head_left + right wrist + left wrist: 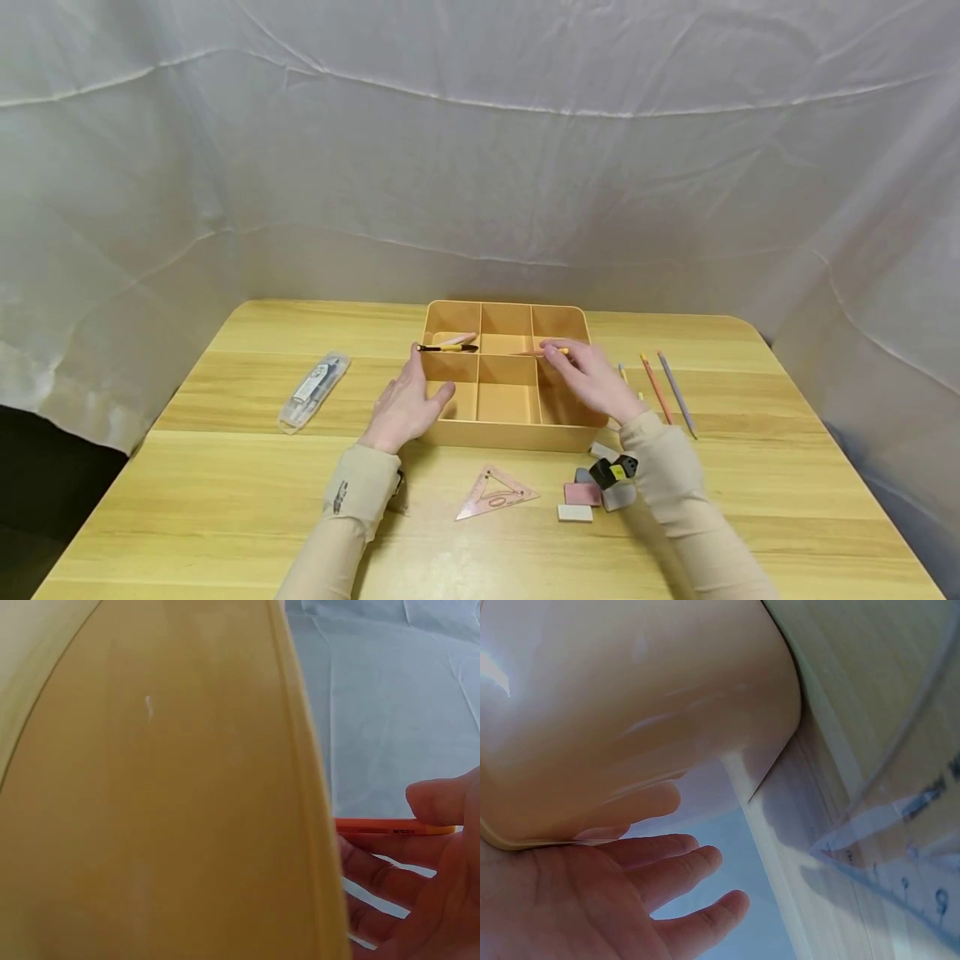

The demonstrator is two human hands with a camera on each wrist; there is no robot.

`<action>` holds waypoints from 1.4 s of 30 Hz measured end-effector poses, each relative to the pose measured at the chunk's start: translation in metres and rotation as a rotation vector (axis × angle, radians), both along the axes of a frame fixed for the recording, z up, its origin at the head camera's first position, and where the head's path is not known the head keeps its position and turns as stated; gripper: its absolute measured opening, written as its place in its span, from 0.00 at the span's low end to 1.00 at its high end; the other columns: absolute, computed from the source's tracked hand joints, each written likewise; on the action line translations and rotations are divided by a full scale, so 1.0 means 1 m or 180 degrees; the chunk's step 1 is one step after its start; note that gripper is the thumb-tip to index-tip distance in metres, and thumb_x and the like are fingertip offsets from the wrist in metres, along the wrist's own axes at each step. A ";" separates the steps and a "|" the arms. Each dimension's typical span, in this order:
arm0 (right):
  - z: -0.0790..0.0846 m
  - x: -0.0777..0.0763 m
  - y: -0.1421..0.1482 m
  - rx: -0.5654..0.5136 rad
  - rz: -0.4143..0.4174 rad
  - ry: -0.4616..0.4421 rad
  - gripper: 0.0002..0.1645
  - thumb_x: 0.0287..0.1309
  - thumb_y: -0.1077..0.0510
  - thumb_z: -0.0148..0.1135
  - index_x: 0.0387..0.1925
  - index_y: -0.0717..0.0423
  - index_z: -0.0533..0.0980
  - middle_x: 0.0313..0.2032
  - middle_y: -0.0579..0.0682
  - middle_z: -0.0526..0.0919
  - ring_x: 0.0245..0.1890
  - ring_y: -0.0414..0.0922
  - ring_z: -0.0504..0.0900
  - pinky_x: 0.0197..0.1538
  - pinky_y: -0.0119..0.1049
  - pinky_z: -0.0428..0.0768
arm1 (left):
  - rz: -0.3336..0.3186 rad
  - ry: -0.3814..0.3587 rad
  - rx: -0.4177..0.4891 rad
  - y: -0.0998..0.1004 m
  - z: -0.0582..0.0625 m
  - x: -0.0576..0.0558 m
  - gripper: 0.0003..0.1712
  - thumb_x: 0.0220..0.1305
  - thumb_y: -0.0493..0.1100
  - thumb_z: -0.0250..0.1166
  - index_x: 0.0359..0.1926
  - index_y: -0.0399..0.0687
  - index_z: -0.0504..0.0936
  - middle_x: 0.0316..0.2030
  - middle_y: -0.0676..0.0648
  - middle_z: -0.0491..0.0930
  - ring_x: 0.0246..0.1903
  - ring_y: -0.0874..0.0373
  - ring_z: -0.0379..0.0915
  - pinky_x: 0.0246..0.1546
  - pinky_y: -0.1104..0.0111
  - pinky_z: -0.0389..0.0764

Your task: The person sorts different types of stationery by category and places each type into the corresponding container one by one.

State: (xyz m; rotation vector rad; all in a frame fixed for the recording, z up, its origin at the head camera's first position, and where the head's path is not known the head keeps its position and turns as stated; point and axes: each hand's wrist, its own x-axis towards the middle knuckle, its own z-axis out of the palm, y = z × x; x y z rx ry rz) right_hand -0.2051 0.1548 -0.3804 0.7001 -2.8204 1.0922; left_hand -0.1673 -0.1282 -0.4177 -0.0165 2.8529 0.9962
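A light-orange divided organizer box [495,433] stands in the middle of the table. My left hand [405,404] rests at its left side, fingers stretched along the outer wall [630,697] and thumb over the front left compartment. A black and yellow pen [450,347] lies across the left divider by those fingertips, with a pale stick-shaped item [459,339] behind it in the back left compartment. Over the box's right part, my right hand [588,379] pinches an orange pencil [382,826] by its yellow end, between thumb and fingers; the pencil lies level above the middle divider.
A pink set square [487,500] lies before the box, with several erasers [582,494] to its right, partly under the right wrist. Right of the box are an orange pencil [657,387] and a purple pencil [677,393]. A clear case [313,392] lies at left.
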 end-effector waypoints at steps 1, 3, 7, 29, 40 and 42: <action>-0.001 0.000 0.000 0.0021 0.0005 0.0022 0.22 0.77 0.55 0.48 0.59 0.64 0.78 0.48 0.62 0.86 0.40 0.50 0.80 0.45 0.43 0.78 | -0.0001 -0.0005 0.0001 0.000 0.000 0.000 0.55 0.72 0.61 0.54 0.79 0.34 0.34 0.80 0.35 0.44 0.78 0.38 0.49 0.79 0.44 0.50; -0.003 0.001 0.000 0.0063 0.0017 0.0030 0.23 0.77 0.54 0.47 0.61 0.64 0.77 0.55 0.63 0.85 0.50 0.55 0.83 0.54 0.50 0.81 | -0.0007 -0.0005 -0.0003 0.000 -0.001 0.000 0.55 0.72 0.61 0.54 0.79 0.34 0.33 0.80 0.35 0.44 0.78 0.38 0.49 0.79 0.44 0.50; -0.005 0.004 0.002 0.0042 -0.0046 -0.0056 0.28 0.79 0.50 0.44 0.66 0.64 0.72 0.62 0.64 0.80 0.63 0.63 0.77 0.66 0.59 0.74 | -0.0002 0.0003 0.0005 0.000 -0.002 -0.001 0.55 0.72 0.61 0.54 0.79 0.34 0.34 0.80 0.35 0.44 0.78 0.38 0.49 0.79 0.44 0.50; -0.027 0.016 0.096 -0.0350 -0.1106 -0.0052 0.27 0.77 0.49 0.47 0.59 0.67 0.77 0.50 0.68 0.84 0.48 0.58 0.83 0.44 0.20 0.74 | -0.0012 -0.0092 -0.0032 0.000 -0.002 -0.003 0.56 0.72 0.62 0.52 0.79 0.38 0.30 0.80 0.36 0.42 0.79 0.40 0.45 0.80 0.45 0.47; -0.028 0.020 0.105 0.0411 -0.1240 -0.0052 0.13 0.65 0.60 0.60 0.36 0.68 0.84 0.32 0.62 0.88 0.29 0.48 0.82 0.34 0.37 0.75 | -0.0020 -0.0079 -0.0024 -0.001 -0.001 -0.003 0.56 0.72 0.63 0.53 0.79 0.36 0.32 0.80 0.36 0.42 0.79 0.39 0.46 0.79 0.45 0.49; -0.030 0.020 0.106 0.0531 -0.1216 -0.0105 0.12 0.64 0.60 0.61 0.36 0.68 0.84 0.33 0.62 0.88 0.31 0.51 0.83 0.33 0.39 0.76 | -0.0015 -0.0088 -0.0028 -0.001 -0.001 -0.002 0.56 0.72 0.63 0.53 0.79 0.36 0.32 0.80 0.36 0.42 0.78 0.39 0.46 0.79 0.45 0.49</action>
